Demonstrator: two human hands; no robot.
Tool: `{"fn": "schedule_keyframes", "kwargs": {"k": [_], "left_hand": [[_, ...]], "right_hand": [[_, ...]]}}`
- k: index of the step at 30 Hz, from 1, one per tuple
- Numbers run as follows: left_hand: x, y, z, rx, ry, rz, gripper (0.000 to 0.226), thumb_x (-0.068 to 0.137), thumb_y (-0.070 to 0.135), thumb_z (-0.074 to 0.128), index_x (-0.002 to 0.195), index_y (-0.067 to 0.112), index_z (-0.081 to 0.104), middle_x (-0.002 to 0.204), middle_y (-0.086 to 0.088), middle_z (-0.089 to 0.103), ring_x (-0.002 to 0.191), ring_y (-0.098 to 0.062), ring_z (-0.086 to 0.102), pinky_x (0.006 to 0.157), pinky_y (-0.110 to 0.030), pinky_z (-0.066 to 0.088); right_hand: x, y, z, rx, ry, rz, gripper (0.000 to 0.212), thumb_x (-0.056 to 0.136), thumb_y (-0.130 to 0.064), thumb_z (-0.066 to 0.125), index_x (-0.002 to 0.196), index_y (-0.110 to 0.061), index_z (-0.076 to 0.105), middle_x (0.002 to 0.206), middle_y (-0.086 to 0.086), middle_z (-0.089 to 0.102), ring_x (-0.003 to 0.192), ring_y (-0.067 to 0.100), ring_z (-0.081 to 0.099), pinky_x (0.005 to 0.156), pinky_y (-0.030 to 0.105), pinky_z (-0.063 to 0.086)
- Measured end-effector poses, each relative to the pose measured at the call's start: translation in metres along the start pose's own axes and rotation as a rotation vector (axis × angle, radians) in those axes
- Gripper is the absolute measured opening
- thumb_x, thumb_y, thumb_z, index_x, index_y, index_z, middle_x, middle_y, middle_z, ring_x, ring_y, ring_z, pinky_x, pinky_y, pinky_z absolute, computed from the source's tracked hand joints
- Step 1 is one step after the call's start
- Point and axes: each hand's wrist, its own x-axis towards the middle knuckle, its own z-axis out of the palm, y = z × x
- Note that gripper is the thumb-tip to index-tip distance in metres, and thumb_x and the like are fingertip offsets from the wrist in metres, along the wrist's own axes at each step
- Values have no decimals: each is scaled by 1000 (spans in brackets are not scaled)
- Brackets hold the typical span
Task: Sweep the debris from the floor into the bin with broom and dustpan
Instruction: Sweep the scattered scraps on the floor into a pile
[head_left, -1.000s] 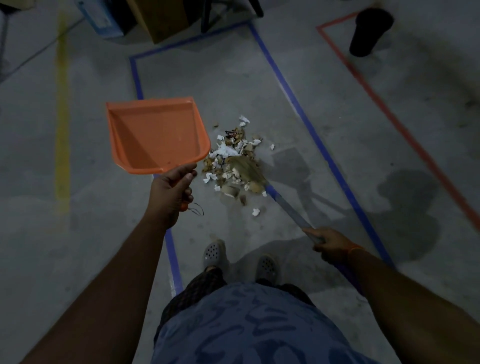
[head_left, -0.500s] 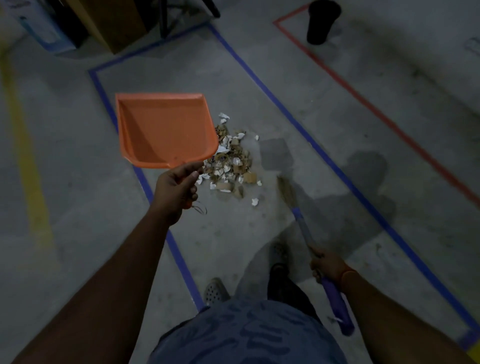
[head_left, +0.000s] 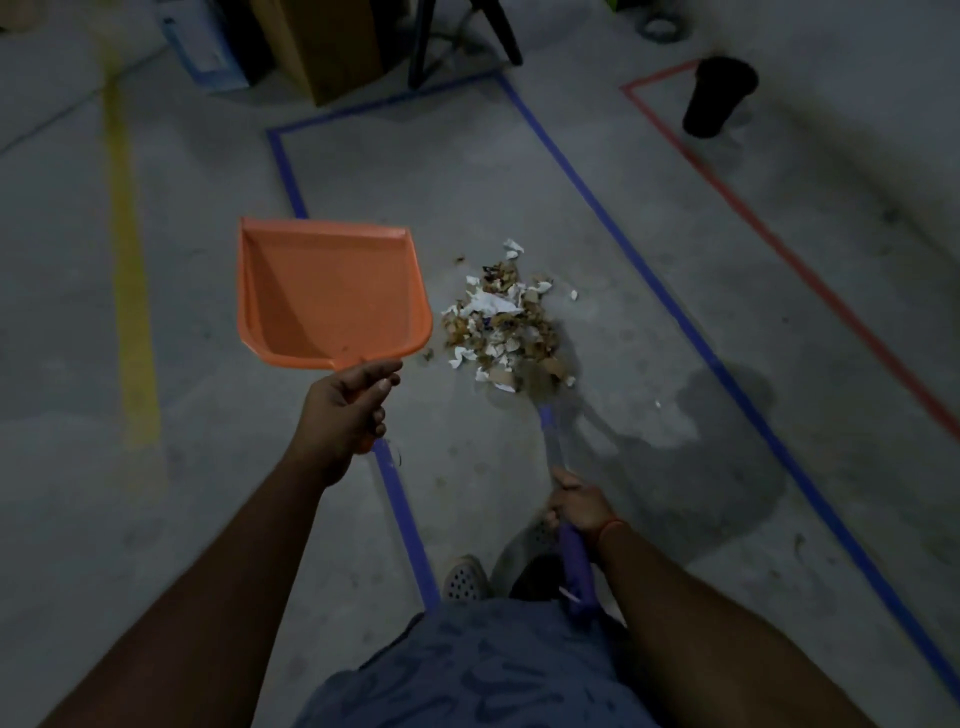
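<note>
My left hand (head_left: 350, 405) grips the handle of an orange dustpan (head_left: 327, 299), held above the floor with nothing in its tray, just left of the debris. A pile of white paper scraps and brown bits, the debris (head_left: 506, 325), lies on the grey floor inside the blue tape outline. My right hand (head_left: 576, 501) holds the purple broom (head_left: 556, 441) by its handle. The broom's bristles touch the near right edge of the pile. The black bin (head_left: 717, 96) stands at the far right, inside the red tape corner.
Blue tape (head_left: 400, 499) marks a long rectangle on the concrete floor, red tape (head_left: 810, 270) runs right of it, and a yellow line (head_left: 130, 270) runs on the left. Cardboard boxes (head_left: 322, 47) and stand legs (head_left: 421, 47) sit at the far edge. My feet in grey clogs (head_left: 465, 577) stand below the pile.
The broom head has swung from the floor right of the pile back against the pile's near edge. The dustpan stays held up left of the debris. The view has shifted.
</note>
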Motion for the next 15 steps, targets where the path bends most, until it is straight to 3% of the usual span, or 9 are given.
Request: {"fn": "schedule_keyframes", "kwargs": {"k": [4, 8, 15], "left_hand": [[6, 4, -23, -12, 26, -3, 24, 101, 10, 57, 114, 23, 72, 87, -19, 59, 48, -14, 49, 51, -27, 32], [23, 13, -26, -22, 22, -24, 24, 101, 7, 55, 117, 18, 71, 82, -9, 61, 46, -11, 48, 47, -21, 30], [82, 31, -8, 34, -78, -13, 29, 102, 4, 52, 129, 6, 63, 96, -6, 63, 46, -8, 46, 38, -17, 32]], "right_hand": [[-11, -17, -13, 28, 111, -59, 64, 87, 16, 41, 142, -16, 43, 49, 9, 49, 42, 19, 43, 41, 24, 40], [-14, -22, -29, 43, 174, -67, 63, 88, 12, 43, 144, -17, 43, 58, 11, 50, 46, 19, 44, 44, 25, 41], [1, -33, -64, 102, 318, 23, 61, 88, 12, 44, 144, -14, 43, 70, 13, 56, 49, 22, 46, 45, 27, 44]]}}
